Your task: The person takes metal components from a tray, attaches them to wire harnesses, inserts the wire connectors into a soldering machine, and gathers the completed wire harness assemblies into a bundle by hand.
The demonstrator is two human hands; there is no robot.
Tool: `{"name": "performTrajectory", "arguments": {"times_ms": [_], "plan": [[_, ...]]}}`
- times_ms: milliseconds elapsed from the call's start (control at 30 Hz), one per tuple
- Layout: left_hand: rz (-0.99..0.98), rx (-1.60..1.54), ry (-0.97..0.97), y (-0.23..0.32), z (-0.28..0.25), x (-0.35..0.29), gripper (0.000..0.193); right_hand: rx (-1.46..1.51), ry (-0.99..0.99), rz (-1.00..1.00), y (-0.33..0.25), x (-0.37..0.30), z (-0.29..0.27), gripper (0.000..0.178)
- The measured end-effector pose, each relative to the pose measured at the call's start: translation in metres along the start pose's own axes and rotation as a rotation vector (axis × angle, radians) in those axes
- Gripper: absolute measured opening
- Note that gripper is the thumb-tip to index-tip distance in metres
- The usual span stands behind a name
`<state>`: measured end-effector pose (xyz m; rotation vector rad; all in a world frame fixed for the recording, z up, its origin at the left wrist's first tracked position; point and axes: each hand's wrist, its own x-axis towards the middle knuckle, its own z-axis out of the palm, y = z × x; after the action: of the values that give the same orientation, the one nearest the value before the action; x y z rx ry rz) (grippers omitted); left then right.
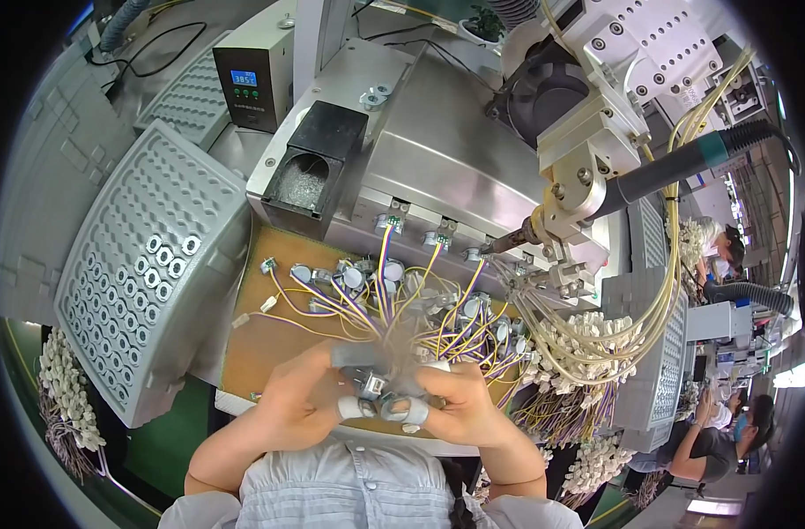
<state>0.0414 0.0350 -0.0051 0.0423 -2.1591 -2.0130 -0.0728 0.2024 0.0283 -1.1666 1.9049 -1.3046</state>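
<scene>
While two hands are positioned close together above the near edge of a brown board (274,339), a small metal part (373,385) is gripped there in a narrow pinch by the left hand (301,397). The right hand (460,401) is placed just beside the part, its fingers bent inward; whether the part is also pinched by it cannot be told, since that spot is blurred. Grey finger covers (354,408) are worn on both hands. The middle of the board is covered by tangled yellow and purple wires (384,264), among which small round motors (353,279) are scattered. A metal housing (473,167) is set along the board's far edge, and wired parts (437,239) are lodged in a row on its front. Beyond the board's far right, a soldering iron (636,185) is mounted, its tip pointed at the row. Past the far left corner of the board, a black box (325,132) is filled with silvery bits. Left of the board, ring-shaped parts (153,273) are seated in a grey tray (204,256); right of it, white connectors (578,353) are heaped
</scene>
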Motion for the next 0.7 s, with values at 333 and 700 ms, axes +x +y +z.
{"name": "performTrajectory", "arguments": {"times_ms": [333,700], "plan": [[0.243,0.362,0.137,0.008,0.000,0.009,0.032,-0.079,-0.018,0.117,-0.003,-0.003,-0.002,0.013],[0.357,0.485,-0.068,0.017,-0.005,0.022,0.029,0.626,-0.262,0.474,0.025,-0.007,-0.009,0.013]]}}
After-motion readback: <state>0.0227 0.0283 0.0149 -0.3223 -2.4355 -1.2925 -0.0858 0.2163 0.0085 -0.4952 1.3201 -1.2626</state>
